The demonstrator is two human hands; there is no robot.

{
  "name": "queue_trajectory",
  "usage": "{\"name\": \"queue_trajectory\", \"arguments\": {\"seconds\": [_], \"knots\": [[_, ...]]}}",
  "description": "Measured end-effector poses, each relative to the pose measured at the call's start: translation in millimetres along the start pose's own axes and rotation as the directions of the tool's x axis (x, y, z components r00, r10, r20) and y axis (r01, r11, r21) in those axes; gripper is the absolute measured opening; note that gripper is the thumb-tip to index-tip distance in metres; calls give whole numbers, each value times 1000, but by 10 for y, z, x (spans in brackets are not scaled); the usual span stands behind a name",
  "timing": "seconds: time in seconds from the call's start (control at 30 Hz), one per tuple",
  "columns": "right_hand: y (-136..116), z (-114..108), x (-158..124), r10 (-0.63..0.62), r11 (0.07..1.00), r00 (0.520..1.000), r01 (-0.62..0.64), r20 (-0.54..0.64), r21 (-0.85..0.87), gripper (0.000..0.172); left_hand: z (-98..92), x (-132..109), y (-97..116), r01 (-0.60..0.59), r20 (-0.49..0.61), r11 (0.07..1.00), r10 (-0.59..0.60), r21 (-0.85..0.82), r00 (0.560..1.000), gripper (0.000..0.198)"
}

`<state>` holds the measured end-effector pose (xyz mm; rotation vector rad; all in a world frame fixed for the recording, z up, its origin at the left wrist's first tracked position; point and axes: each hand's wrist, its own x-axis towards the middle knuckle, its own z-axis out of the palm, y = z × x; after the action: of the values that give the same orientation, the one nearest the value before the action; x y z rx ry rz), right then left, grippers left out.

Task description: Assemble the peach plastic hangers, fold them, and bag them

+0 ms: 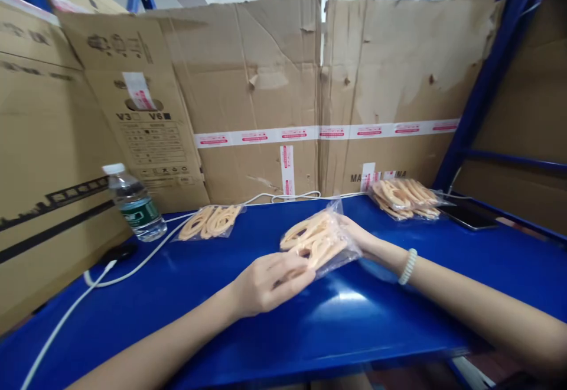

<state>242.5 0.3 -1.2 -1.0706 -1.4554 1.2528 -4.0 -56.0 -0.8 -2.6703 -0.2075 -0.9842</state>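
Observation:
A clear plastic bag of beige looped pieces (316,236) is held over the middle of the blue table (266,343). My left hand (272,280) grips its near left edge between thumb and fingers. Behind the bag's right side, my right hand (357,235) holds it, with most of its fingers hidden by the bag. A pale coiled band (408,266) circles my right wrist. Another bag of the same pieces (210,222) lies flat at the left. Several such bags are stacked (405,197) at the back right.
A water bottle (136,205) stands at the left, near a dark round object (119,253) and a white cable (146,267). A dark phone (469,215) lies at the right. Cardboard sheets (257,94) wall the table's back.

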Motion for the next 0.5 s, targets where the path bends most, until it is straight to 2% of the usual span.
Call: {"name": "queue_trajectory", "arguments": {"seconds": [0.1,0.2,0.27,0.33,0.37,0.4,0.43,0.47,0.5], "knots": [[83,-120,56,-45,999,999,45,-24,-7,34,4,63,54,-100,59,995,99,19,993,34],[69,-278,93,-129,991,987,124,-100,-52,38,-12,96,52,-128,134,992,127,-3,983,33],[-18,-369,57,-203,978,968,192,-146,-82,40,-27,98,30,-116,157,990,127,-77,979,33],[-154,-419,-33,-296,951,946,280,-129,-131,38,-48,96,-2,-17,113,986,37,-168,993,38],[-230,-428,-91,-350,927,933,332,-80,-173,32,-63,98,-22,83,75,977,-70,-194,995,38],[-302,-428,-149,-423,876,906,415,23,-247,26,-82,102,-44,230,52,953,-225,-198,973,32],[-365,-425,-204,-468,814,871,491,149,-310,20,-104,108,-66,408,60,895,-404,-179,913,25],[-414,-421,-250,-480,754,832,554,280,-353,18,-127,115,-89,590,105,797,-580,-131,808,20],[-446,-422,-284,-453,702,799,594,396,-393,20,-149,120,-109,744,200,666,-722,-56,662,24]]}}
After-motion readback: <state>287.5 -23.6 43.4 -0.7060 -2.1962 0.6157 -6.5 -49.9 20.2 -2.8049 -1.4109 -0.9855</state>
